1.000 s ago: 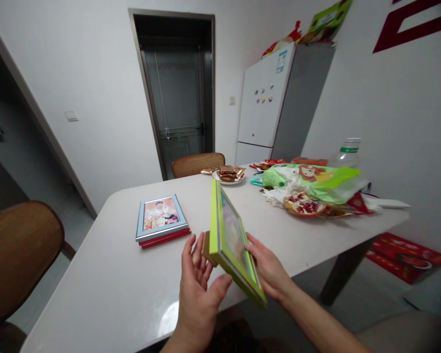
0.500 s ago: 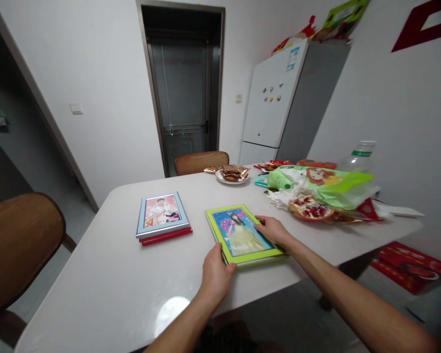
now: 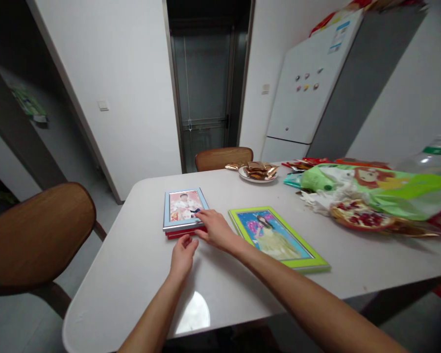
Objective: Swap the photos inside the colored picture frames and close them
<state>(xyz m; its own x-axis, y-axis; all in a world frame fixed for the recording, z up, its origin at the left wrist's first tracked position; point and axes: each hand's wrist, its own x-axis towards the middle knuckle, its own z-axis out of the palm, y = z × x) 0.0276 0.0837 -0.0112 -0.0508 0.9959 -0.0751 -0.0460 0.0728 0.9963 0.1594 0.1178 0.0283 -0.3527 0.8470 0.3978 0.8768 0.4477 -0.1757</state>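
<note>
A light-blue picture frame [image 3: 168, 211] lies on top of red frames [image 3: 180, 234] in a stack on the white table. My right hand [image 3: 216, 229] is at the stack's right front corner, fingers stretched over the blue frame and thumb apart beside the red edge; firm contact cannot be made out. Just in front of the stack, my left hand [image 3: 183, 256] has loosely curled fingers with nothing visible in them. A lime-green picture frame [image 3: 279, 234], with a picture of a figure in a yellow dress, lies flat to the right, beneath my right forearm's far side.
A plate [image 3: 257, 179] of gold-wrapped packets stands at the back. To the right are an opened pomegranate [image 3: 362, 215], a green plastic bag [image 3: 400, 191] and a clear bottle [image 3: 431, 157]. Wooden chairs stand at the left [image 3: 40, 235] and the far side [image 3: 224, 158].
Both hands have let go of the lime-green frame and moved left to the blue and red stack. The view has turned left. Both sets of frames remain on the table.
</note>
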